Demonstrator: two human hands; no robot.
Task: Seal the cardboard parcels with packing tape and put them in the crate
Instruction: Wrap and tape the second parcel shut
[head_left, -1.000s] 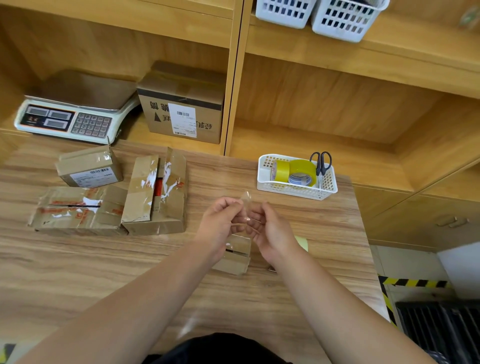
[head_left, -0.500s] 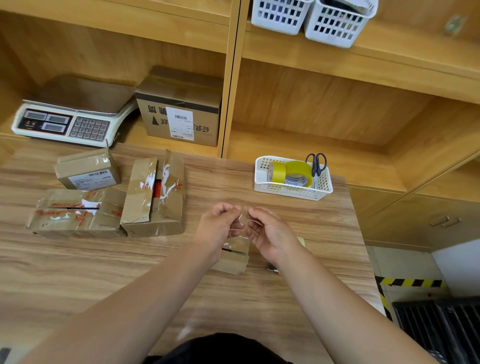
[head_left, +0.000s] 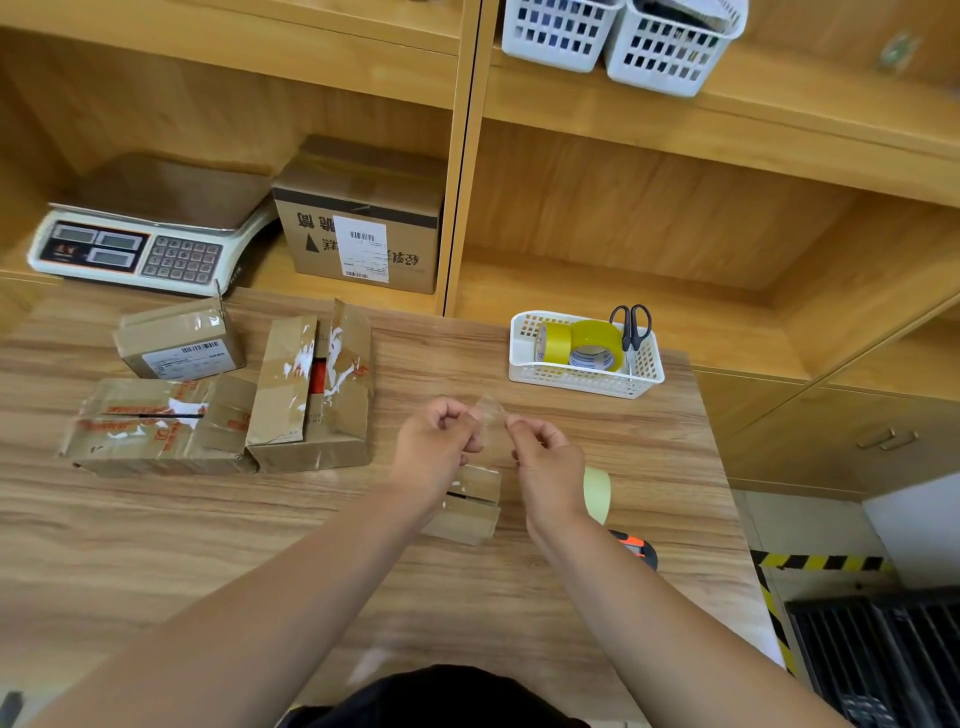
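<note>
My left hand (head_left: 436, 441) and my right hand (head_left: 548, 457) each pinch one end of a short clear strip of packing tape (head_left: 491, 418), held in the air above a small cardboard parcel (head_left: 467, 506) whose top seam shows a dark gap. A pale yellow tape roll (head_left: 597, 493) lies just right of that parcel, partly behind my right wrist. Three larger parcels sit at the left: a labelled one (head_left: 179, 338), a flat one with orange print (head_left: 156, 426) and one with its flaps apart (head_left: 314, 389). A black crate (head_left: 878, 654) stands on the floor at the lower right.
A white basket (head_left: 584, 371) holds yellow tape rolls and scissors (head_left: 631, 325). An orange and black cutter (head_left: 636, 548) lies by my right forearm. On the shelf behind stand a weighing scale (head_left: 145, 241) and a labelled box (head_left: 363, 218). The table edge (head_left: 727, 493) runs along the right.
My hands have drawn slightly apart and risen a little, stretching the clear strip between them. The parcels have not moved; the camera has tilted a bit.
</note>
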